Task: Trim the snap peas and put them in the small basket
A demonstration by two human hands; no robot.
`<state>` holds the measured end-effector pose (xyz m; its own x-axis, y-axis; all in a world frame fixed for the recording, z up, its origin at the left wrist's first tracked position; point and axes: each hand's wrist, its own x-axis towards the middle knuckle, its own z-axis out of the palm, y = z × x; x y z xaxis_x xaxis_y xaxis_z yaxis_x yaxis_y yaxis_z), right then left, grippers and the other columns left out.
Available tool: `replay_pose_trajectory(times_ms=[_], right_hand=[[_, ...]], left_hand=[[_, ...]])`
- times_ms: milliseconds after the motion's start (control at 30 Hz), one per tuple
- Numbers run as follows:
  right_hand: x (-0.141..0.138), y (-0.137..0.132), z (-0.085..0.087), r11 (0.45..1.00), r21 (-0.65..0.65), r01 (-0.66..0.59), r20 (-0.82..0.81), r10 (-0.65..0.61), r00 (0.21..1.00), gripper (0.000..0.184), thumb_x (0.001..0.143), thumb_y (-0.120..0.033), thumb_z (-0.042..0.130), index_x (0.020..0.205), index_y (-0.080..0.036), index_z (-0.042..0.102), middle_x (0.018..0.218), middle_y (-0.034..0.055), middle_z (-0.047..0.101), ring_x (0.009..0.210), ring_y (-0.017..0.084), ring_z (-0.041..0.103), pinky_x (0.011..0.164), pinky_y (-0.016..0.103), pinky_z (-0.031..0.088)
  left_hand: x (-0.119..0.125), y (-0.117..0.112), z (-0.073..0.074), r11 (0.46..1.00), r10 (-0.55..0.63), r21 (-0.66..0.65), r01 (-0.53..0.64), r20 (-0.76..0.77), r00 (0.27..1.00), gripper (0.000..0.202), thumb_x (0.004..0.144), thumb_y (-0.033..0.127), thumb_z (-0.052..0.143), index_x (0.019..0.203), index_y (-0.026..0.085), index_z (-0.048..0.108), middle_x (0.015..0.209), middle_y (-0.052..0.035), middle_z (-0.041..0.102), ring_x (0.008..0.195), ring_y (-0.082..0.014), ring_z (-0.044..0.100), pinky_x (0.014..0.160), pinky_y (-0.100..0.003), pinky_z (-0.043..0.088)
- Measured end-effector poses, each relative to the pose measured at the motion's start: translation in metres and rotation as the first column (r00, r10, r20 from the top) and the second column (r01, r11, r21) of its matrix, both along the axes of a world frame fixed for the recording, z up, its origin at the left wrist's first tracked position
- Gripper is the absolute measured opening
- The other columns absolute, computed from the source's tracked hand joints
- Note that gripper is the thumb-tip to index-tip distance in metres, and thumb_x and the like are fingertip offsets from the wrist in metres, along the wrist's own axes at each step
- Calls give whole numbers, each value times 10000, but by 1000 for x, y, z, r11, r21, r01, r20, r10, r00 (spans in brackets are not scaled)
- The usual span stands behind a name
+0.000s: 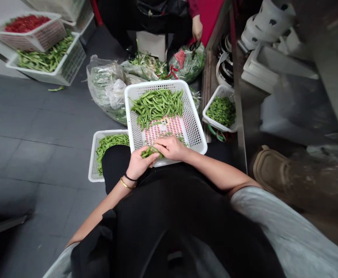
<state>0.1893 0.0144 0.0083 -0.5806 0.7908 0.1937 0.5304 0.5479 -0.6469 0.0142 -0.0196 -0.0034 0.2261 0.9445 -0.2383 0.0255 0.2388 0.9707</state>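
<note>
- Okay, pea pods [150, 152] held right at the fingers, left hand [139, 164] and right hand [171, 148] together, clamped on them
- white plastic basket [196, 129] just beneath both hands, heaped pods [156, 106] at 12 o'clock
- second basket [92, 162] at 9 o'clock, also holding pods

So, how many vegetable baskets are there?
5: the centre basket, one left of it, one right of it, at top left a chili basket and a bean basket. Others may be hidden.
</note>
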Motion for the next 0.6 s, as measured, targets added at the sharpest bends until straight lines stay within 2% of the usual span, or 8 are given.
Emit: replay_pose_trajectory(times_ms=[133,233,267,333,400,433,500,600], right_hand=[[1,3,-5,998,-50,45,-49,-48,998,286,913,-280,390,714,-165,560,655,10,551,631,116,479,651,226,349],[23,13,-11,971,-204,128,-54,-142,988,324,919,-308,386,739,-156,608,613,-2,573,605,108,509,647,221,368],[34,19,-15,954,-270,133,-16,-143,990,325,914,-312,399,750,-151,628,605,-5,584,595,105,520,641,220,373],[52,36,-24,910,-407,75,122,-27,992,248,860,-333,512,800,-148,667,611,-10,614,590,108,546,635,222,383],[60,57,-35,871,-492,20,264,127,956,227,749,-356,670,862,-160,687,649,-8,644,628,126,580,648,233,403],[59,69,-41,872,-488,27,318,149,936,274,705,-363,719,888,-161,687,687,4,658,667,141,596,668,244,420],[48,91,-53,908,-410,87,368,78,927,325,739,-381,705,960,-146,664,837,48,671,790,169,616,736,280,460],[21,117,-70,938,-325,123,332,-9,943,337,876,-357,561,1124,-130,574,1107,87,594,964,193,590,826,366,497]], left_hand=[[2,7,-8,996,90,-11,-90,41,995,238,626,296,782,673,153,598,480,21,559,361,-76,451,368,-193,351],[-10,19,-13,970,244,-47,-239,201,949,216,654,268,754,704,150,580,485,23,551,358,-71,442,363,-187,341],[-16,23,-14,955,297,-72,-288,263,918,211,654,257,746,701,149,571,496,21,551,369,-71,444,362,-185,342],[-27,31,-15,939,344,-134,-317,373,861,205,643,255,731,682,148,560,539,4,560,405,-76,458,358,-182,345],[-34,37,-15,948,312,-207,-241,469,826,209,622,288,713,659,152,560,577,-20,566,457,-97,482,342,-181,337],[-35,39,-16,953,285,-242,-182,513,810,213,612,311,703,658,157,564,584,-28,562,482,-112,495,329,-179,326],[-34,39,-18,953,236,-294,-68,587,775,244,599,363,687,711,168,590,575,-33,543,510,-136,508,298,-172,290],[-27,36,-21,947,191,-318,40,660,726,389,595,453,691,857,178,609,588,-27,531,496,-136,496,269,-165,245]])
